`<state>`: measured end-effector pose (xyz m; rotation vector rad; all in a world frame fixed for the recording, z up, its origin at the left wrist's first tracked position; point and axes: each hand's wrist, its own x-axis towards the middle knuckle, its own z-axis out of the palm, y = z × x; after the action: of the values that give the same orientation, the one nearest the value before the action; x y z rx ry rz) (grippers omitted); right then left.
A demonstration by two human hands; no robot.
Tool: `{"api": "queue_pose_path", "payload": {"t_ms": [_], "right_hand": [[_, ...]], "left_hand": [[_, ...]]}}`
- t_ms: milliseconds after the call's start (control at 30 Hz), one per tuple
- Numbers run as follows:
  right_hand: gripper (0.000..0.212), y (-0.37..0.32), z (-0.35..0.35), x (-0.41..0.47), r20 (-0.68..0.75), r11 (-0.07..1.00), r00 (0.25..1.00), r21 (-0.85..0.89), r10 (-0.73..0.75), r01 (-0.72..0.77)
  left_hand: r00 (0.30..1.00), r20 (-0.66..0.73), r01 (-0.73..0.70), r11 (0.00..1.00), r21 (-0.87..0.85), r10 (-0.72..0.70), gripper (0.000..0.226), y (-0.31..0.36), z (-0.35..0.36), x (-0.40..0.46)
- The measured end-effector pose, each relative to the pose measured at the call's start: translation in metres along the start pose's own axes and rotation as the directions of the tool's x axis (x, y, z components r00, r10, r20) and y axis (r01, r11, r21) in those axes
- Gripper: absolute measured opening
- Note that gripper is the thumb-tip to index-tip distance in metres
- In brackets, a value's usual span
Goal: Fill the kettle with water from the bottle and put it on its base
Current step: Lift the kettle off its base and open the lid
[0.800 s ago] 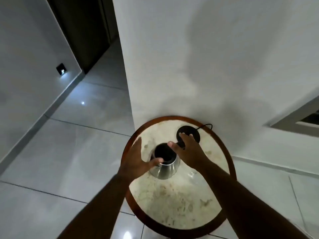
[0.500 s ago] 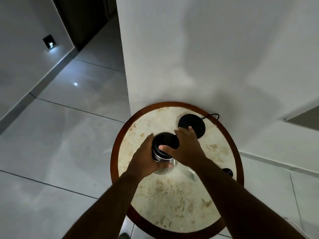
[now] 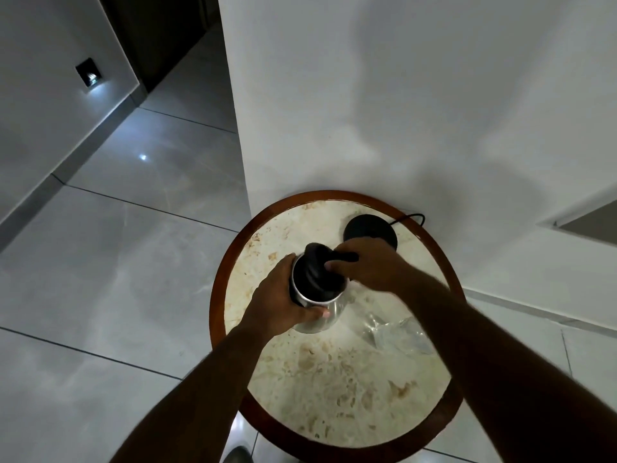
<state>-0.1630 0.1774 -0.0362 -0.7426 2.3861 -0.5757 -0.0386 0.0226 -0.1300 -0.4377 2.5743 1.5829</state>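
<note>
A steel kettle (image 3: pixel 315 314) with a black lid (image 3: pixel 315 275) stands near the middle of a round marble-topped table (image 3: pixel 334 389). My left hand (image 3: pixel 280 299) is wrapped around the kettle's left side. My right hand (image 3: pixel 370 267) grips the black handle at the kettle's top right. The black round base (image 3: pixel 369 228) lies behind the kettle by the wall, with its cord running off to the right. A clear plastic bottle (image 3: pixel 392 332) lies on its side on the table, partly hidden under my right forearm.
The table has a dark wooden rim (image 3: pixel 217 295) and stands against a white wall (image 3: pixel 400 111). Grey glossy floor tiles (image 3: pixel 117 262) spread to the left. A small wall light (image 3: pixel 88 73) glows at the far left.
Both hands have closed on the kettle: the left around its body, the right onto the handle. The black lid now covers the opening. The bottle has come into view on the table.
</note>
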Motion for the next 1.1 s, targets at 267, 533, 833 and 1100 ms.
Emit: {"api": "queue_pose_path", "payload": {"t_ms": [267, 533, 833, 1100], "right_hand": [[0.023, 0.031, -0.034, -0.008, 0.13, 0.863, 0.991, 0.497, 0.027, -0.088], [0.01, 0.029, -0.026, -0.028, -0.076, 0.875, 0.995, 0.483, 0.064, -0.02], [0.046, 0.077, -0.028, -0.093, -0.317, 0.978, 0.925, 0.069, 0.208, -0.196], [0.05, 0.099, -0.026, -0.131, -0.262, 0.975, 0.955, -0.13, 0.141, -0.179]], "left_hand": [[0.999, 0.001, -0.043, 0.999, -0.031, 0.043, 0.097, 0.001, -0.001, 0.0], [0.998, -0.024, 0.06, 0.996, -0.065, -0.062, 0.099, 0.008, -0.001, -0.01], [0.815, -0.177, 0.476, 0.811, -0.339, -0.552, 0.104, 0.025, 0.082, -0.08], [0.98, 0.151, 0.127, 0.991, 0.051, -0.133, 0.098, 0.05, 0.124, -0.042]]}}
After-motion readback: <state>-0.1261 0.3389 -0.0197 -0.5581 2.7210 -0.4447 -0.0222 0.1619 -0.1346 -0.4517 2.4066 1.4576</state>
